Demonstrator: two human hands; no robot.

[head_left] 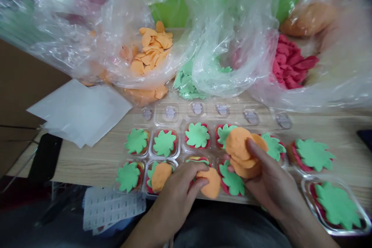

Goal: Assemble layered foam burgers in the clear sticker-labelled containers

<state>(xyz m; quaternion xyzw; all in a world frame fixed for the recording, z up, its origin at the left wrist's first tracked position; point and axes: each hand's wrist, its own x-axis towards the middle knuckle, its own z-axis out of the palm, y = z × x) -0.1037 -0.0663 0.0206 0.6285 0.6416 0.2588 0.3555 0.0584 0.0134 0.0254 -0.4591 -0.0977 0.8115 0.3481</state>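
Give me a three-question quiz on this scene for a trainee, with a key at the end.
1. What does the right hand hold?
2. True or false: the far row of clear plastic cups holds green clay leaves.
3. What colour shows beneath the edges of the green clay leaf in the nearer cups?

Key:
1. orange clay discs
2. False: those cups hold small grey pieces
3. Red, from the red clay
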